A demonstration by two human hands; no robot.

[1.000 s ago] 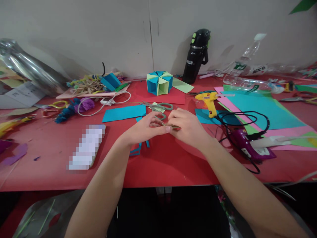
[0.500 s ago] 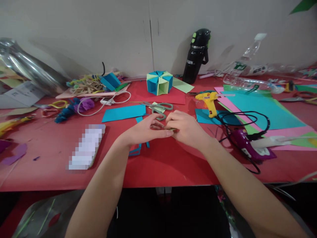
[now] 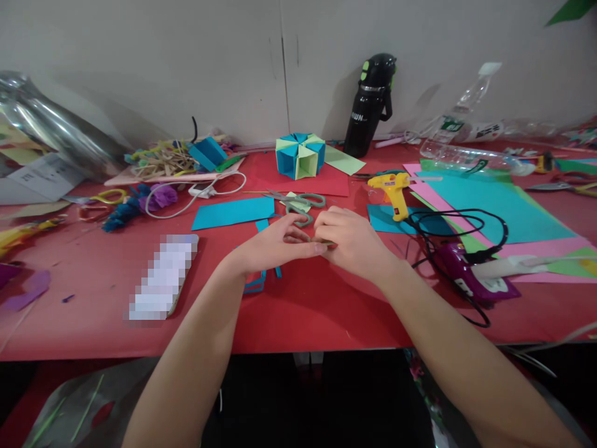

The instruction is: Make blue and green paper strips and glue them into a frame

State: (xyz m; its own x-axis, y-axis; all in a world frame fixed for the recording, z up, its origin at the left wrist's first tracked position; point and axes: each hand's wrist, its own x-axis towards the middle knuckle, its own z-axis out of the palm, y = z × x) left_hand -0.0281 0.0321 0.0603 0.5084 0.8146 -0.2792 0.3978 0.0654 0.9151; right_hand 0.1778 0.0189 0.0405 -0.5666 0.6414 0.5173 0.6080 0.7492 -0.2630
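My left hand [image 3: 282,242] and my right hand [image 3: 352,239] meet above the red table, fingertips together. Both are closed in a pinch around a small piece of green paper [image 3: 331,245], mostly hidden by the fingers. Just beyond them lies a pair of grey-handled scissors [image 3: 310,200], with a light green scrap under it. A blue paper rectangle [image 3: 233,213] is on the table past my left hand. Narrow blue paper strips [image 3: 254,286] lie partly under my left wrist. Farther back stands a folded blue and light green paper ring [image 3: 301,155].
A phone [image 3: 163,277] lies at left. To the right are a yellow glue gun [image 3: 394,194], a purple glue gun [image 3: 459,270] with looped black cord, and coloured sheets [image 3: 499,205]. A black bottle [image 3: 368,109] stands against the wall; clear plastic bottles [image 3: 476,158] lie beyond.
My right hand has shifted very slightly, its fingers still against the left hand's. Everything else stays in place.
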